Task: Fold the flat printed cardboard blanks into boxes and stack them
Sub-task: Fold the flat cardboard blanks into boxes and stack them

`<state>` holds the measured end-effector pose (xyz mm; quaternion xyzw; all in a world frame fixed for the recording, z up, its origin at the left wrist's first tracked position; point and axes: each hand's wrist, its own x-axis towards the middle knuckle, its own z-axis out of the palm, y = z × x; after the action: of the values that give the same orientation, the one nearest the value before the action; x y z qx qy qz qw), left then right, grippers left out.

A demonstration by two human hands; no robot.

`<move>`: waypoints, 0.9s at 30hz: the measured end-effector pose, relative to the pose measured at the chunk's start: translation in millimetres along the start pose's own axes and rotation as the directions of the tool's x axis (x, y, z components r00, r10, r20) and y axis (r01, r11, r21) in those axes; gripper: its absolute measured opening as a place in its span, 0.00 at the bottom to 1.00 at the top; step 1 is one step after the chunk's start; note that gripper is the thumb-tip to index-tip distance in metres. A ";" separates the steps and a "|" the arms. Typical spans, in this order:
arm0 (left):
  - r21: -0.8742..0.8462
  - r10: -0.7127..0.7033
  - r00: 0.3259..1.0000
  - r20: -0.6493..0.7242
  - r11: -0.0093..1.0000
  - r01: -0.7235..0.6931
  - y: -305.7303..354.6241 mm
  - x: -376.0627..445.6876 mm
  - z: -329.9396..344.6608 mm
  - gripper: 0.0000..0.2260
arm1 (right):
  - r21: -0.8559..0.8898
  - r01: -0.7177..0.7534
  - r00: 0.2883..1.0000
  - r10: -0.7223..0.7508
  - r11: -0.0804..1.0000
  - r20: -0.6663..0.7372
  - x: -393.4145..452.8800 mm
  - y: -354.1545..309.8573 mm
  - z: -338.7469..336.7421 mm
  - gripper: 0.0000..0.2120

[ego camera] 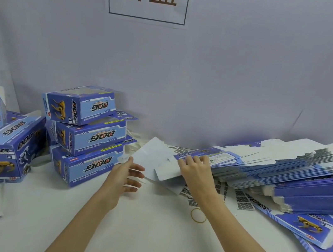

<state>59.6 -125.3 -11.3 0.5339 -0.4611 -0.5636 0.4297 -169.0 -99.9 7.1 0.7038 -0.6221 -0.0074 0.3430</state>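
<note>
Our right hand (194,169) lay on the near-left end of the pile of flat blanks (284,175), fingers curled over the edge of the top blank (198,156) as if to peel it off; whether the thumb was under it we could not tell. Our left hand (126,174) hovered just beside it, fingers spread and holding nothing, close to a white sheet (151,158) lying on the bench (144,231). To do this well, we judged we should lift one blank only, fanning the edge with the fingertips so a second did not cling, and let the free hand take the far flap once it cleared the pile. The pile sprawled toward the bench's right edge; more blanks (309,224) lay loose toward the near-right corner. Three folded boxes (87,135) stood stacked at the back left, others (2,150) tumbled beside them near the left edge. A rubber band (198,215) lay near our right wrist.
</note>
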 end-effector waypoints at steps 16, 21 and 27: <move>-0.182 0.369 0.929 -0.020 0.913 -0.366 7.3 -7.3 2.8 0.31 | 0.942 0.134 0.535 0.778 0.307 -0.330 18.5 2.5 -85.5 0.10; 0.193 0.614 0.777 -0.142 0.787 -0.586 4.1 -5.9 -4.5 0.39 | 0.968 0.104 0.629 0.769 -0.227 0.113 -2.6 -2.8 -71.1 0.11; 0.354 0.612 0.786 -0.089 0.757 -0.549 -7.0 1.9 -3.3 0.39 | 0.709 -0.052 0.631 0.527 -0.704 0.570 -41.4 -24.7 -15.8 0.12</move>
<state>62.8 -125.9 -18.6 0.4777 -0.6411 -0.2658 0.5387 -150.0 -56.1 -10.3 0.2850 -0.4644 0.7529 -0.3690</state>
